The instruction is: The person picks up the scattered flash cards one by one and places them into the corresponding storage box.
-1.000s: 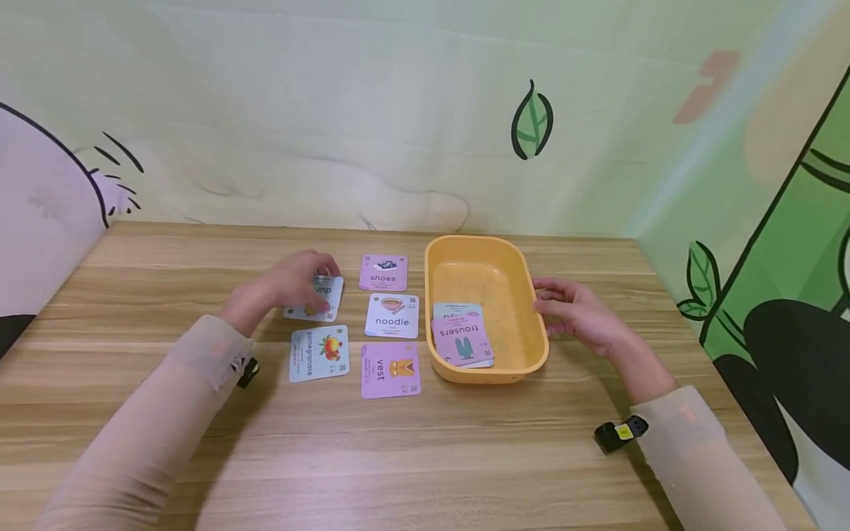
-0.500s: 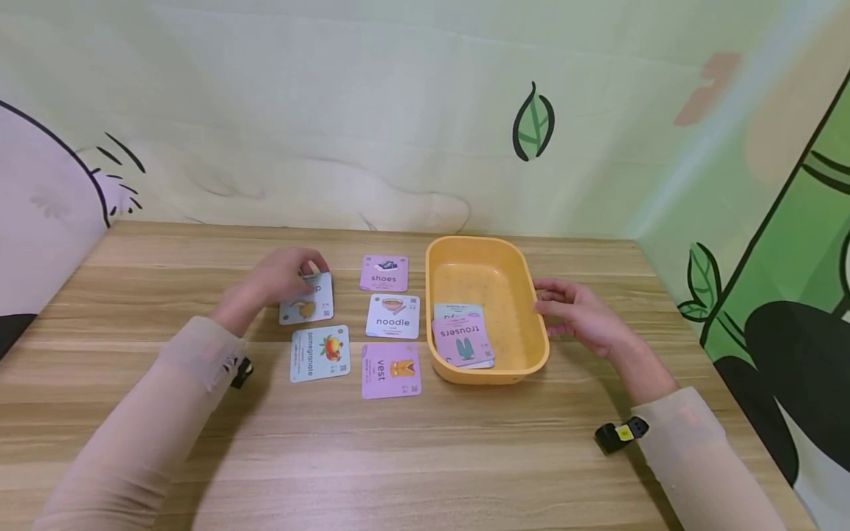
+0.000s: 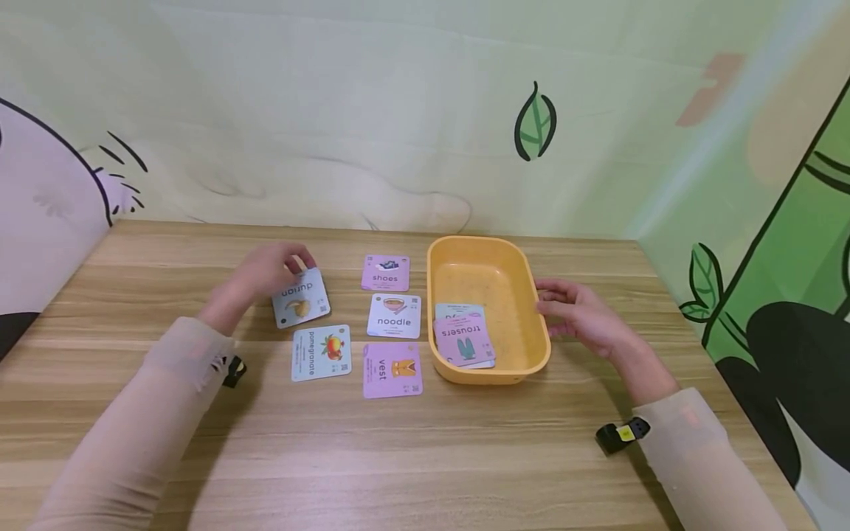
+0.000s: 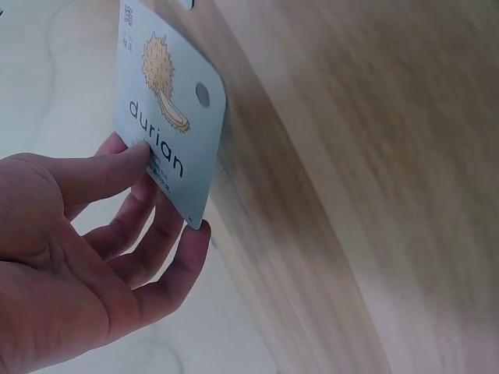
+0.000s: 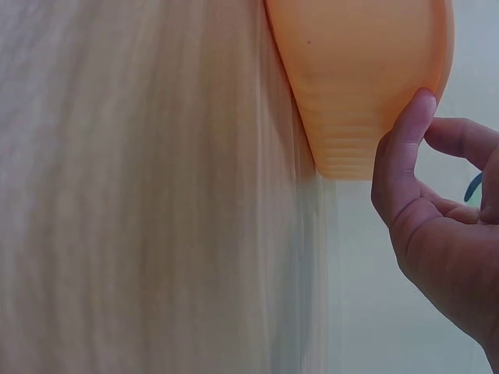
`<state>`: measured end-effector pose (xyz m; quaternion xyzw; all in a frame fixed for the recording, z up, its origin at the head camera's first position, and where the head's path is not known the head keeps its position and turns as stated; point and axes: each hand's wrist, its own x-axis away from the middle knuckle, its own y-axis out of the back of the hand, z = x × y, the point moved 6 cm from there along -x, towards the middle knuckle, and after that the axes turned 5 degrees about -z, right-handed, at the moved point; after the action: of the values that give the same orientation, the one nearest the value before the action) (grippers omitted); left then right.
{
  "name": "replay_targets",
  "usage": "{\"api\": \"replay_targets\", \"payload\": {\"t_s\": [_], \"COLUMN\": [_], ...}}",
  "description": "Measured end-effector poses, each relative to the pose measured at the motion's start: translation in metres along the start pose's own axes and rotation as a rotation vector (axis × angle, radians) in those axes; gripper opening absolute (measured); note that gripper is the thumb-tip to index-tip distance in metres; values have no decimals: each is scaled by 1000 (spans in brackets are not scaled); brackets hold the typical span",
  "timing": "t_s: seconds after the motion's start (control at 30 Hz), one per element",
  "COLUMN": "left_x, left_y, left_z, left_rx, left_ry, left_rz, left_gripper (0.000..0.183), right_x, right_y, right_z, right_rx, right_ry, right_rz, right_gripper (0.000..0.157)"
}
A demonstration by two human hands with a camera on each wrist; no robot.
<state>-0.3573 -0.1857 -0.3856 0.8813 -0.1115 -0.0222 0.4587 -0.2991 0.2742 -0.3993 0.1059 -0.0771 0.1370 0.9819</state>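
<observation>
My left hand (image 3: 262,276) pinches the far edge of a pale blue durian card (image 3: 300,301) at the table's left. In the left wrist view, the thumb lies on the face of the durian card (image 4: 168,101), fingers behind it; the card stands tilted up from the wood. My right hand (image 3: 587,317) rests its fingertips against the outer right side of a yellow plastic basket (image 3: 539,346). The right wrist view has the fingertips (image 5: 419,109) touching the wall near its rim. Inside the basket lie a pink trousers card (image 3: 465,341) and a partly covered pale blue card (image 3: 458,309).
A pomegranate card (image 3: 322,352) lies in front of the durian card. Between it and the basket, shoes (image 3: 386,273), noodle (image 3: 395,316) and vest (image 3: 392,369) cards form a column. The wooden table (image 3: 372,464) meets a printed wall (image 3: 332,110) at its back edge.
My left hand has moved left with the durian card, drawing it away from the noodle card and turning it slightly; its word now shows. The right hand and basket have stayed put.
</observation>
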Motion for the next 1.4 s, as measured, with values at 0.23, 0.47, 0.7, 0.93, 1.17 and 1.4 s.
{"api": "replay_targets", "payload": {"t_s": [0.23,0.47,0.7,0.93,1.17,1.4], "left_x": [2,3,4,8,10,12], "left_y": [7,14,14,13,14,12], "left_z": [7,12,17,16,14,9], "left_rx": [32,70,172,241,329,415], "left_ry": [25,20,81,110,93,76], "left_rz": [-5,-23,-11,-4,-4,-29], "left_gripper": [27,26,28,31,36,36], "right_x": [0,0,0,0,0,1], "right_y": [0,0,0,0,-1,-1], "right_z": [0,0,1,1,3,4], "right_rx": [2,8,5,12,18,17], "right_ry": [0,3,0,-6,-7,1], "right_rz": [4,5,8,-2,-1,5], "right_gripper": [58,57,57,58,58,58]}}
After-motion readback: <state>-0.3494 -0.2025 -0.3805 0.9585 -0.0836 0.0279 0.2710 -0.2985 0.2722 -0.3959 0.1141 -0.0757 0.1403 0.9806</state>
